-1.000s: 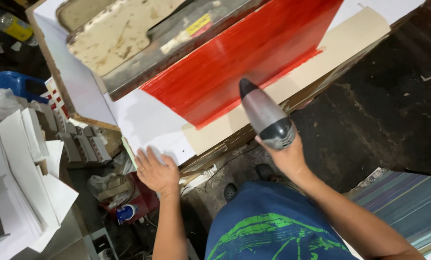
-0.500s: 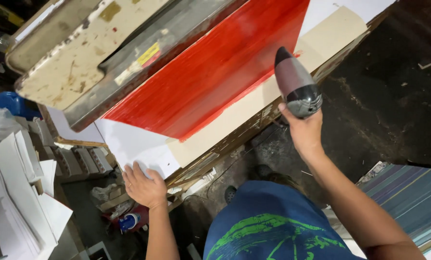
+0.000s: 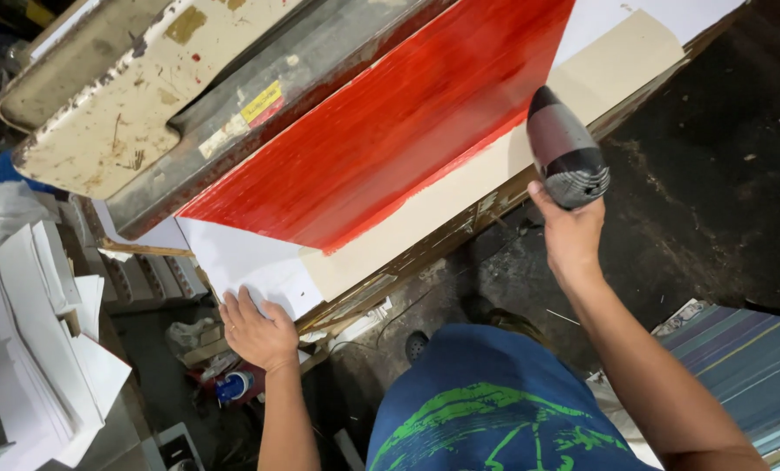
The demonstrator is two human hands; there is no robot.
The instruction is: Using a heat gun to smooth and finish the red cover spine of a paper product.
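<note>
Red-coated flat board [image 3: 390,139] on desk [image 3: 459,235] over white sheet [image 3: 250,266]; left hand [image 3: 257,330] flat, open-palmed, on the sheet's corner. Right hand [image 3: 571,234], grip closed around grey-black heat gun [image 3: 564,148], nozzle at board's lower edge.

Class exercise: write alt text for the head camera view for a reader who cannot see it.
The right hand aims a grey heat gun at a wet red painted sheet on a workbench, while the left hand presses flat on white paper.

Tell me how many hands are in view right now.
2. The left hand lies flat on the white sheet at the table's near corner. The right hand grips a grey heat gun over the red painted panel's edge.
</note>
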